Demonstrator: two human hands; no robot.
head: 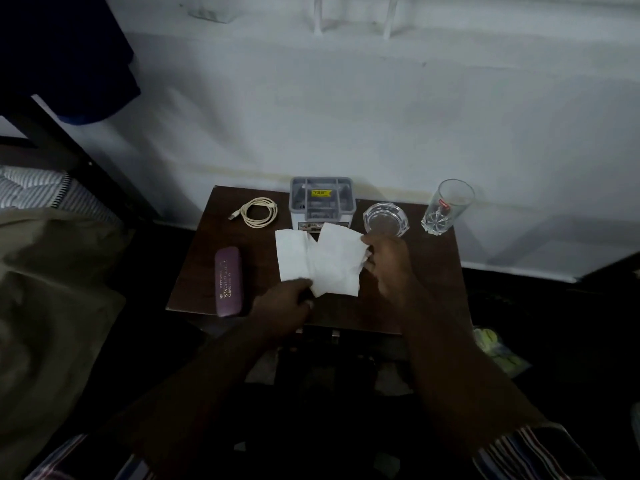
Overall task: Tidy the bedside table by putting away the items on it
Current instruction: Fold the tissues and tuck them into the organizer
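Note:
A dark wooden bedside table stands against a white wall. White tissue paper lies in its middle in two overlapping sheets. My left hand pinches the tissue's near edge. My right hand grips the right edge of the right sheet. Left of the tissue lies a purple glasses case. Behind it a coiled white cable rests on the table. A grey plastic organizer box stands at the back, with a glass ashtray and a tall drinking glass to its right.
A bed with a dark frame and olive blanket lies to the left. Dark floor surrounds the table, with a greenish object on it at the right. A drawer handle shows under the table's front edge.

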